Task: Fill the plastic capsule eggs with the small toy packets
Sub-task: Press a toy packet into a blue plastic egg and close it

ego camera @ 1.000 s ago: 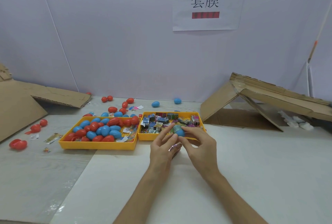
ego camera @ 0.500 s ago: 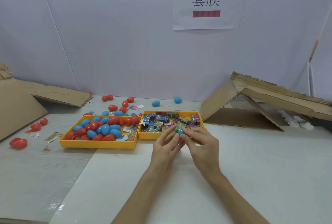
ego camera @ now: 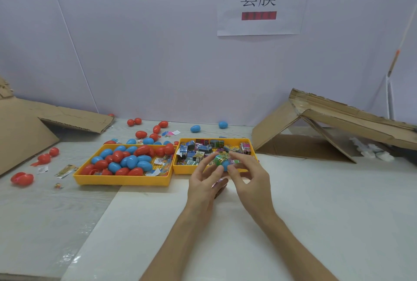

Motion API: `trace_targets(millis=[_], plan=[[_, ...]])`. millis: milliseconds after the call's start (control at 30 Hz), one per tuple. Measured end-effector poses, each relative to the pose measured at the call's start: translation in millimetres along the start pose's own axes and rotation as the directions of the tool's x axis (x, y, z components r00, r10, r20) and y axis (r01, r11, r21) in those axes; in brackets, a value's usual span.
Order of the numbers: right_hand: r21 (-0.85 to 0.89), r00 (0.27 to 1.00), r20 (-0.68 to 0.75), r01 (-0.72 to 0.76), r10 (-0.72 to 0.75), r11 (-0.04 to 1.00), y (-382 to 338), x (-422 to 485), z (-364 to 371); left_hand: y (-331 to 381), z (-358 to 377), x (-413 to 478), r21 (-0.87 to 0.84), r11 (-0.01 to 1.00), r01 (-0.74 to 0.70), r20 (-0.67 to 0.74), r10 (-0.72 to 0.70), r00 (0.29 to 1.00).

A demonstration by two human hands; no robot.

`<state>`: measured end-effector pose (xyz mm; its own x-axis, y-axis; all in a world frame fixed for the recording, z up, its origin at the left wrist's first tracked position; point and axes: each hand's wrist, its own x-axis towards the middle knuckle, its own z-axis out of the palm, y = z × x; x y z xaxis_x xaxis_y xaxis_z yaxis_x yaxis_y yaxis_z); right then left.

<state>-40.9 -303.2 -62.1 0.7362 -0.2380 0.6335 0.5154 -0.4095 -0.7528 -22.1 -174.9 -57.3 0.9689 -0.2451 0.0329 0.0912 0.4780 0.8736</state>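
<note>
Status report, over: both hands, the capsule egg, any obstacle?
Left hand pinches green toy packet at mouth of blue capsule egg. Right hand grips the egg. Packet not fully in. Nothing blocks; yellow tray just behind.

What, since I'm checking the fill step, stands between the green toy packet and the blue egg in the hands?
Nothing visible. The shiny green toy packet rests right against the blue plastic capsule egg, with left hand and right hand fingers around both.
</note>
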Motion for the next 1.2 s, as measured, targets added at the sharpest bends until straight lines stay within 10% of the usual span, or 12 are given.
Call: trace_targets(millis=[867, 1200], plan=[[-0.094, 0.979, -0.095, 0.173, -0.181, 0.98, -1.4, -2.0, -3.8, 1.4, 2.5, -2.2, -0.052, 0.998, 0.019, -0.004, -0.019, 1.0], [0.165, 0.988, -0.016, -0.148, 0.153, 0.975, 2.7, 1.7, -2.6, 1.6, 0.7, -0.3, -0.05, 0.998, 0.046, -0.065, -0.05, 0.997]])
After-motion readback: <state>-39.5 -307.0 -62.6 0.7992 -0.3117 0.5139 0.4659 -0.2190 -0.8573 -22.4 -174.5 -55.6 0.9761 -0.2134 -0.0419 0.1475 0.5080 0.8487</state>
